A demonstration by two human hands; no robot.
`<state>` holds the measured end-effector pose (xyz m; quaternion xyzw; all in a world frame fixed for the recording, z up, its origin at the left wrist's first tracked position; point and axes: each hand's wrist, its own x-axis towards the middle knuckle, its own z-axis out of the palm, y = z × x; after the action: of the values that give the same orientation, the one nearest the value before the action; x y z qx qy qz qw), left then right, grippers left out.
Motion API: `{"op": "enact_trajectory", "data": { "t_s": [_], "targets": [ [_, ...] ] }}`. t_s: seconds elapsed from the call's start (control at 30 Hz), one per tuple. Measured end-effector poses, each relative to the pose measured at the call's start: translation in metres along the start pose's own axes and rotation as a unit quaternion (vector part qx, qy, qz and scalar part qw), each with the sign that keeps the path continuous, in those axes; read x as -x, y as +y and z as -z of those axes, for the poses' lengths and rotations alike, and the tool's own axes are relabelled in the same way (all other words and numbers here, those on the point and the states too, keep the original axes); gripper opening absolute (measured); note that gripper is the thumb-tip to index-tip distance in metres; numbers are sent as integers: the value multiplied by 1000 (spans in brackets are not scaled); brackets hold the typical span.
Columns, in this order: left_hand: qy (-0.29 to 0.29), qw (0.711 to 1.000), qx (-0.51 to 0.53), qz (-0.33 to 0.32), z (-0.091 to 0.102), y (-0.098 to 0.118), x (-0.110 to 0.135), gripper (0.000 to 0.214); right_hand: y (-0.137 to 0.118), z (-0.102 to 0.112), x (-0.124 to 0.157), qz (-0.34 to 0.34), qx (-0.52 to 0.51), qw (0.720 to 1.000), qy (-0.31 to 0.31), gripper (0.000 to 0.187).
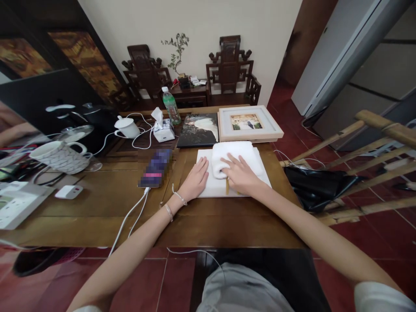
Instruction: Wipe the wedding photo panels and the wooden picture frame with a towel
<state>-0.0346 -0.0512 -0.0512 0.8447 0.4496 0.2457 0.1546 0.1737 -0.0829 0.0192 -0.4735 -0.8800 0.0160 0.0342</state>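
The right hand (242, 175) is lying open, fingers spread and nothing clasped, its palm pressing down on the near end of a folded white towel (238, 155). The left hand (196, 180) is lying equally flat and open just beside it, fingers together. They are resting on the bare surface of the white panel (208, 191) under the towel, with the fingertips touching the towel's left edge. The panel itself is lying flat on the wooden table (97, 203), directly beneath both palms. A thin yellowish strip (227, 186) is showing under the heel of the right hand (what it is, I cannot tell). Two bracelets (173, 203) are sitting on the left wrist. Just beyond the fingertips, touching the far edge of the towel, a pale framed picture (248, 123) is lying face up, and beside it, beyond the left hand, a dark print (199, 129) is lying flat. Outward of the left hand, near but apart, a blurred flat device (156, 168) is resting on the table with a white cable (130, 214) trailing from it past the left forearm and over the table's near edge. Farther out on that side a tissue box (163, 129), a green bottle (170, 106), a white teapot (126, 127) and a patterned mug (60, 156) are standing well apart from the hands. Outward of the right arm, off the table's edge, a black bag (315, 184) is lying against wooden rails (341, 138). Nothing is standing between the two hands and the towel.
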Motion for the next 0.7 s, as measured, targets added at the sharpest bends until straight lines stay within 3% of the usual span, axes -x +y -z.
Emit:
{"op": "enact_trajectory", "data": {
  "t_s": [0.23, 0.37, 0.47, 0.6, 0.7],
  "targets": [
    [48, 992, 106, 40, 11, 11, 0, 58, -19, -8, -24, -22, 52, 998, 3, 43],
    [152, 967, 195, 65, 23, 21, 1, 57, -35, -11, -9, 101, 41, 994, 12, 39],
    [195, 959, 200, 54, 27, 26, 2, 58, -42, -8, 12, 200, 19, 979, 21, 34],
    [191, 967, 163, 41, 23, 27, 2, 57, -39, 5, 35, 238, -7, 971, 4, 30],
    [154, 979, 121, 49, 15, 24, 2, 55, -28, 18, 36, 174, -5, 985, 8, 33]
  ]
}}
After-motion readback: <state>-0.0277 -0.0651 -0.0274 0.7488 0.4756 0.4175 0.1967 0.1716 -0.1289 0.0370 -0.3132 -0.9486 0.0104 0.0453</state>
